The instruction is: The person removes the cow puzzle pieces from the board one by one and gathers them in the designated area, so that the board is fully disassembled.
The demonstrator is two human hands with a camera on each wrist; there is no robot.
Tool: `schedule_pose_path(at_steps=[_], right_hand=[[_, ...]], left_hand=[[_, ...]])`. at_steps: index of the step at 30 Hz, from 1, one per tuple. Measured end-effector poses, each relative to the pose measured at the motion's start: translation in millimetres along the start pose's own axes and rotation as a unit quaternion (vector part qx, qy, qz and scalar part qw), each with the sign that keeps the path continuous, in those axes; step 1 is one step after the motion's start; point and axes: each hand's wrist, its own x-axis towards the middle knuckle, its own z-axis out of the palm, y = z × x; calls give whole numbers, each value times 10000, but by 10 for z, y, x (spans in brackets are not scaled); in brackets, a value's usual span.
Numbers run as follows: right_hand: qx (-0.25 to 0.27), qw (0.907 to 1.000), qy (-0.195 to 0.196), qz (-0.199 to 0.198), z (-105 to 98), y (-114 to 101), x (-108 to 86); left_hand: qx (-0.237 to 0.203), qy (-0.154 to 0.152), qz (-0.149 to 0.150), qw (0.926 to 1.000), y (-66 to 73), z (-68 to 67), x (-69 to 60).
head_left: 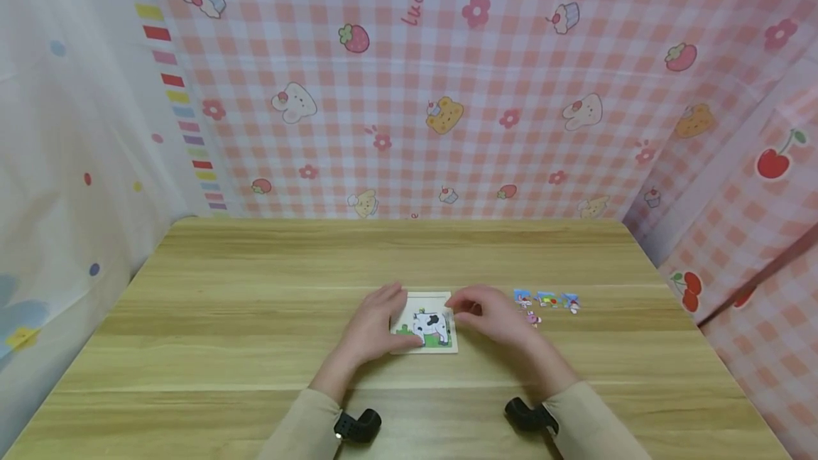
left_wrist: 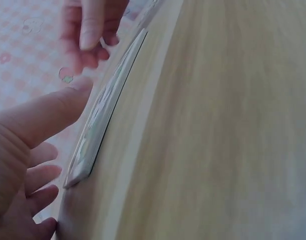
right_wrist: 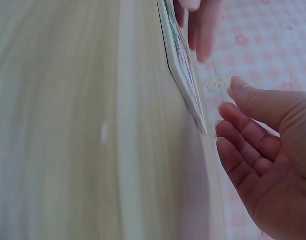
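The board (head_left: 422, 302) lies on the table (head_left: 211, 346) between the relaxed, empty left hand (head_left: 375, 323) and the loosely curled, empty right hand (head_left: 491, 312), whose careless outward sweep could scatter the loose pieces (head_left: 547, 299) just beside it.

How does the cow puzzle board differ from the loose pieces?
Size: the board is far larger than any of the loose pieces.
Place: the board lies between the left hand and right hand; the loose pieces lie farther right.
Colour: the board shows a black-and-white cow and green; the loose pieces show mostly blue and pink.
Both lie on the table.
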Motion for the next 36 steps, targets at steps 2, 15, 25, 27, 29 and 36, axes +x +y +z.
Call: schedule_pose_path(at_steps=[2, 15, 25, 27, 29, 36], right_hand=[[2, 10000, -69, -26, 33, -36, 40], [-235, 9972, -661, -249, 142, -155, 245], [-698, 9823, -1436, -978, 119, -190, 470], [-777, 9801, -1530, -1001, 120, -193, 494], [-848, 9783, -1596, -1009, 123, -198, 509], [-984, 9770, -1702, -831, 158, -237, 520]], left_hand=[[58, 25, 32, 10000, 23, 13, 17], [267, 27, -93, 9996, -3, 74, 32], [300, -7, -130, 9995, -37, 78, 22], [305, -26, -133, 9994, -38, 78, 19], [313, -28, -113, 9994, -36, 76, 18], [301, 3, -106, 9995, -35, 86, 24]])
